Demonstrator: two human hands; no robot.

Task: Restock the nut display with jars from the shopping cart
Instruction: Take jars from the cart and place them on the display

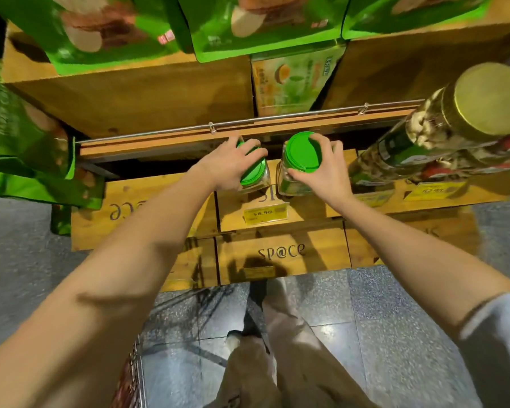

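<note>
Two green-lidded jars arrive at the nut display. The left hand (230,164) has its fingers curled over the lid of the left jar (255,176), and the right hand (324,175) grips the lid of the right jar (301,154). They sit side by side near the front edge of the wooden crate (306,210), above a yellow price tag (264,214). Whether they rest on it is unclear. Placement appears under way — next, seat both squarely, release, and turn to the shopping cart (133,375) for more.

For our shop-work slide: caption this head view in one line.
Left hand grips the left jar, right hand the right jar, both green-lidded, at the wooden crates.
</note>
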